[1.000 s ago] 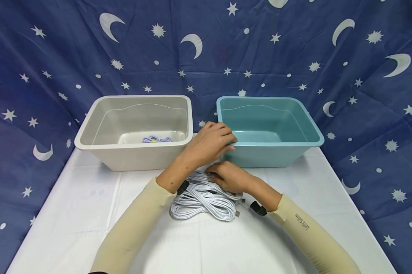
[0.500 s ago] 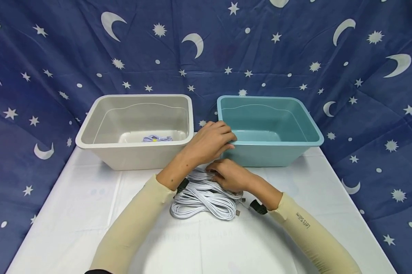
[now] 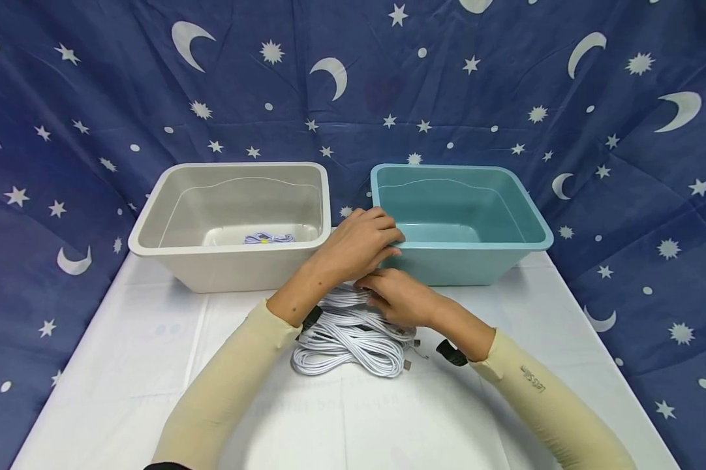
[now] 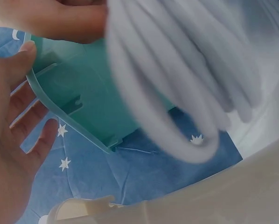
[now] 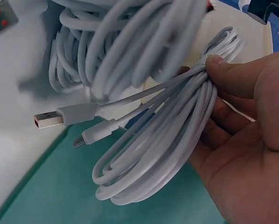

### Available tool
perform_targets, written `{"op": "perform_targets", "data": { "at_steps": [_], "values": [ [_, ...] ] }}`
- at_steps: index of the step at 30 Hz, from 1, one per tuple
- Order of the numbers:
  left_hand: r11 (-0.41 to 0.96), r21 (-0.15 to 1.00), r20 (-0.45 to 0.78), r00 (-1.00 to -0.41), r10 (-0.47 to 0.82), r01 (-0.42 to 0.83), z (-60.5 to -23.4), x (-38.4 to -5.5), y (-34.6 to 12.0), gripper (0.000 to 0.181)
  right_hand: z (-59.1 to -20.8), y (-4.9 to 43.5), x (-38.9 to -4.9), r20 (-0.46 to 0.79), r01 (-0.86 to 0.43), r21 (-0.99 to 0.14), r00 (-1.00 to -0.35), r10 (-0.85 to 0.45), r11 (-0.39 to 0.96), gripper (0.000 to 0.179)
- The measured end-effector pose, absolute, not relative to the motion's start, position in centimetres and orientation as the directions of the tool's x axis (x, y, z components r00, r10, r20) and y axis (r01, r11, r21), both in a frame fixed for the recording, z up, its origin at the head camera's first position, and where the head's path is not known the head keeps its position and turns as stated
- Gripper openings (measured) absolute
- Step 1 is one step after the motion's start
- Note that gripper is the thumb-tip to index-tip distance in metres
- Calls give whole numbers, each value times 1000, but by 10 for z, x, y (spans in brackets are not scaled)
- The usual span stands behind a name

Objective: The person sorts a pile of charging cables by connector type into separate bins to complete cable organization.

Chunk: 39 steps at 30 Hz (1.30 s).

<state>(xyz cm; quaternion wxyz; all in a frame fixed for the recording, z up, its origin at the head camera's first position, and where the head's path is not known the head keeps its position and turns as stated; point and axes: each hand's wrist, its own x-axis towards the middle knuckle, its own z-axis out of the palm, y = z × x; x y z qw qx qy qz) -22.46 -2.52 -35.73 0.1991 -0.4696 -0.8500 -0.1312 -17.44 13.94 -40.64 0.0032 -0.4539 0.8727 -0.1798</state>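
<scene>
In the head view my left hand (image 3: 360, 243) holds the front left corner of the teal bin (image 3: 467, 266). The left wrist view has its thumb at the rim, with the fingers round the other side of the wall. My right hand (image 3: 404, 297) is just below it, over a pile of coiled white cables (image 3: 350, 343). Up close in the right wrist view, thumb and fingers pinch one white USB cable (image 5: 151, 154), bundled in loops. Its USB plug (image 5: 50, 119) and a smaller plug (image 5: 89, 136) stick out to the left. In the head view this hand hides most of that cable.
A beige bin (image 3: 230, 271) stands left of the teal one, with a purple cable bundle (image 3: 269, 239) on its floor. Both bins are at the back of a white-covered table (image 3: 306, 424), before a blue curtain (image 3: 353, 78) with moons and stars.
My right hand has shifted slightly up and right over the pile, its forearm swinging to the right. The left hand stays at the teal bin's corner.
</scene>
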Motion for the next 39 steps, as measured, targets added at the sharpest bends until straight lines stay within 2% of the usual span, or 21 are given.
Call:
{"op": "perform_targets", "data": {
  "at_steps": [8, 23, 29, 39],
  "values": [
    [513, 64, 458, -482, 746, 856, -358, -225, -25, 21, -389, 149, -165, 125, -799, -241, -588, -799, 551, 26],
    [501, 72, 453, -475, 754, 863, -356, -226, -26, 20, -356, 172, -147, 106, -841, -69, -541, -834, 536, 32],
    [493, 82, 447, -474, 759, 866, -355, -227, -27, 20, -340, 185, -146, 145, -858, -44, -513, -846, 513, 35],
    [498, 147, 426, -509, 748, 854, -355, -228, -26, 23, -317, 205, -144, 150, -866, -55, -499, -853, 497, 38]
  ]
}}
